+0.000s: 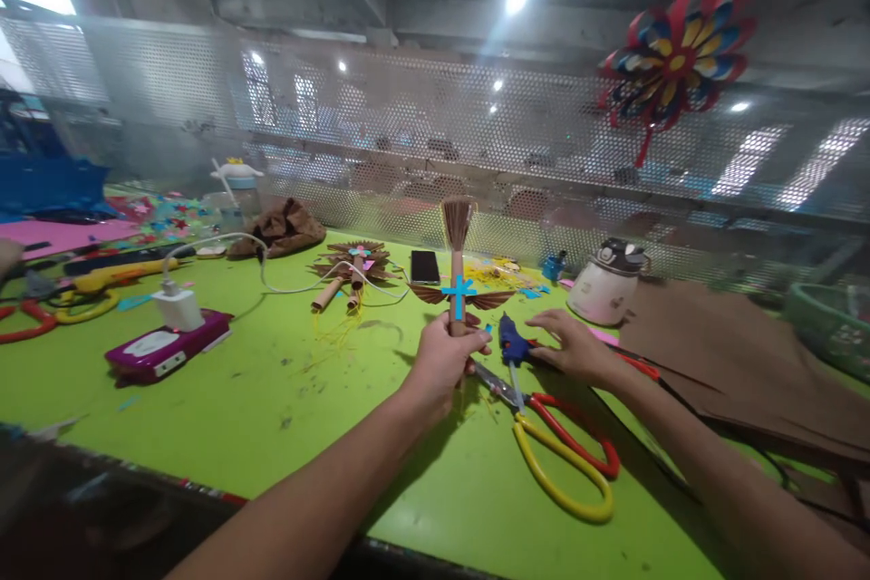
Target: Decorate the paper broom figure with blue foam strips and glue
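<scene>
Upright in the middle stands a brown paper craft figure, a rolled tube with a pleated fan top, pleated side wings and crossed blue strips. My left hand is closed around its lower end. My right hand has its fingers apart, just right of a blue glue gun; whether the thumb touches the gun I cannot tell. Below both hands lie large scissors with one red and one yellow handle, their blades partly beneath my left hand.
Behind lie a black phone, yellow paper shreds and other brown paper pieces. Left is a purple power strip with a white charger and cable. A pink-white jug and brown paper sheets are right.
</scene>
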Motion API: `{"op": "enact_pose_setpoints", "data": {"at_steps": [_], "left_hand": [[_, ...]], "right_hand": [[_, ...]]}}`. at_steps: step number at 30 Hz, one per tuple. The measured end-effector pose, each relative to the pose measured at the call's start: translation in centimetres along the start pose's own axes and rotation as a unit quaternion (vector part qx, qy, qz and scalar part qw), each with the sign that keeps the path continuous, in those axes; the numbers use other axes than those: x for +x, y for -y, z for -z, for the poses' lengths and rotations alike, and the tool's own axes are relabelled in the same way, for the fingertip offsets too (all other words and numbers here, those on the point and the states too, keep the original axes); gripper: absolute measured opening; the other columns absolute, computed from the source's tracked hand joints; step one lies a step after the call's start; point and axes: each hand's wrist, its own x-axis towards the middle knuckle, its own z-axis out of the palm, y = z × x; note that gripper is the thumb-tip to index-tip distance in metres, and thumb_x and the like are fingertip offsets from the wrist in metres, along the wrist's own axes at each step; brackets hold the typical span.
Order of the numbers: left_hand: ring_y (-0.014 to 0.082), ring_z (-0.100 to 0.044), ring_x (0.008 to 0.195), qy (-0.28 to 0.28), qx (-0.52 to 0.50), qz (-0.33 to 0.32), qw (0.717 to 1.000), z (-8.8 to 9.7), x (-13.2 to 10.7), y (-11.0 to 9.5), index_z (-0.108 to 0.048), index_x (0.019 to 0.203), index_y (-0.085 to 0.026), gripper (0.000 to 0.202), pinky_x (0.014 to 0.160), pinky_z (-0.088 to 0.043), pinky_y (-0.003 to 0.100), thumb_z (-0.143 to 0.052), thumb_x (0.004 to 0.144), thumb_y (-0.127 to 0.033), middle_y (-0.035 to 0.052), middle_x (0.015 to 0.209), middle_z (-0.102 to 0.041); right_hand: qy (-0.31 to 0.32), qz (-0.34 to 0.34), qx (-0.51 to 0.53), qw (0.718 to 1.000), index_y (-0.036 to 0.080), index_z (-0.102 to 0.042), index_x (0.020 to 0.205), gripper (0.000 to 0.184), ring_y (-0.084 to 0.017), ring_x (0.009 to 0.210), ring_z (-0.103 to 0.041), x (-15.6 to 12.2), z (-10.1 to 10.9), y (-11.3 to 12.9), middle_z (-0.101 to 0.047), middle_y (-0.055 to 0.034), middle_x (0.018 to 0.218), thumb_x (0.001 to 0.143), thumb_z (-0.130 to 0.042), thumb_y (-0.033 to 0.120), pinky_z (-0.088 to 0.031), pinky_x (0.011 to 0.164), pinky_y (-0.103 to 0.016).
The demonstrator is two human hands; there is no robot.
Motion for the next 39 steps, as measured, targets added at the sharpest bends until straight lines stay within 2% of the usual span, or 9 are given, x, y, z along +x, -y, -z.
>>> {"op": "enact_pose_setpoints", "data": {"at_steps": [2, 4, 7, 11, 14, 20, 26, 34, 39], "left_hand": [[0.0064, -0.052, 0.048, 0.007, 0.003, 0.008, 1.0, -0.1, -0.3, -0.2, -0.049, 0.084, -0.014, 0.026, 0.038, -0.032, 0.016, -0.067, 0.066, -0.015, 0.0014, 0.068, -0.059], [0.0071, -0.054, 0.049, 0.016, 0.002, 0.011, 1.0, -0.3, -0.6, -0.4, -0.049, 0.084, -0.014, 0.025, 0.04, -0.035, 0.016, -0.067, 0.066, -0.015, 0.0022, 0.069, -0.06], [0.0103, -0.059, 0.055, 0.036, -0.017, -0.003, 0.999, -0.5, -0.7, -0.3, -0.049, 0.084, -0.013, 0.025, 0.044, -0.04, 0.018, -0.067, 0.066, -0.014, 0.0025, 0.069, -0.059], [0.0146, -0.063, 0.064, 0.052, -0.05, -0.015, 0.997, -0.6, -0.7, -0.1, -0.048, 0.082, -0.013, 0.026, 0.05, -0.045, 0.021, -0.067, 0.065, -0.011, 0.001, 0.068, -0.057], [0.0142, -0.063, 0.06, 0.051, -0.039, 0.003, 0.998, -0.7, -0.8, -0.1, -0.048, 0.081, -0.013, 0.027, 0.05, -0.045, 0.021, -0.069, 0.064, -0.011, 0.001, 0.066, -0.058], [0.0101, -0.058, 0.049, 0.077, -0.012, 0.024, 0.997, -1.4, -1.1, 0.0, -0.048, 0.079, -0.014, 0.025, 0.05, -0.046, 0.023, -0.067, 0.065, -0.01, 0.0025, 0.065, -0.061], [0.0115, -0.059, 0.052, 0.092, -0.024, 0.03, 0.995, -1.6, -1.4, 0.1, -0.048, 0.079, -0.015, 0.024, 0.048, -0.046, 0.022, -0.068, 0.065, -0.011, 0.0037, 0.065, -0.062], [0.0081, -0.055, 0.046, 0.084, -0.007, 0.049, 0.995, -1.4, -1.5, -0.2, -0.05, 0.083, -0.013, 0.021, 0.04, -0.038, 0.018, -0.066, 0.069, -0.016, 0.0064, 0.069, -0.065], [0.0066, -0.052, 0.044, 0.112, -0.005, 0.04, 0.993, -1.2, -1.4, 0.4, -0.051, 0.085, -0.013, 0.021, 0.04, -0.037, 0.018, -0.065, 0.072, -0.021, 0.007, 0.07, -0.065]], "right_hand": [[-0.036, -0.013, 0.022, 0.999, 0.015, -0.065, 0.101, 0.03, -0.025, 0.096, -0.056, -0.4, 1.1, 1.4, -0.062, -0.0129, 0.103, 0.076, -0.059, 0.03, -0.043, 0.086, -0.04], [-0.082, -0.046, 0.125, 0.988, 0.016, -0.066, 0.093, 0.025, -0.022, 0.089, -0.059, -0.9, 2.2, 3.6, -0.064, -0.011, 0.096, 0.081, -0.054, 0.034, -0.046, 0.08, -0.037], [-0.055, -0.054, 0.263, 0.962, 0.018, -0.066, 0.087, 0.025, -0.02, 0.081, -0.061, -1.4, 3.1, 7.1, -0.066, -0.0072, 0.088, 0.082, -0.053, 0.038, -0.047, 0.073, -0.032], [-0.045, -0.082, 0.316, 0.944, 0.018, -0.067, 0.082, 0.024, -0.019, 0.077, -0.059, -1.9, 2.8, 9.3, -0.066, -0.0055, 0.081, 0.082, -0.054, 0.038, -0.046, 0.07, -0.032], [-0.053, -0.118, 0.358, 0.925, 0.017, -0.066, 0.081, 0.027, -0.016, 0.07, -0.056, -2.0, 2.6, 9.1, -0.065, -0.0047, 0.076, 0.081, -0.054, 0.041, -0.044, 0.065, -0.03], [-0.035, -0.13, 0.413, 0.901, 0.016, -0.064, 0.074, 0.025, -0.014, 0.066, -0.053, -2.0, 2.4, 8.6, -0.063, -0.0031, 0.071, 0.077, -0.059, 0.04, -0.041, 0.06, -0.027], [-0.048, -0.164, 0.447, 0.878, 0.016, -0.062, 0.066, 0.024, -0.011, 0.058, -0.046, -2.2, 2.3, 8.5, -0.057, -0.0002, 0.062, 0.07, -0.067, 0.039, -0.037, 0.054, -0.025], [-0.045, -0.195, 0.533, 0.822, 0.014, -0.063, 0.067, 0.027, -0.01, 0.055, -0.042, -2.3, 1.9, 7.6, -0.054, 0.0004, 0.06, 0.063, -0.074, 0.039, -0.035, 0.053, -0.026], [-0.022, -0.19, 0.527, 0.828, 0.014, -0.066, 0.069, 0.025, -0.01, 0.055, -0.041, -2.4, 1.8, 7.8, -0.055, 0.0004, 0.061, 0.066, -0.072, 0.038, -0.034, 0.054, -0.026]]}}
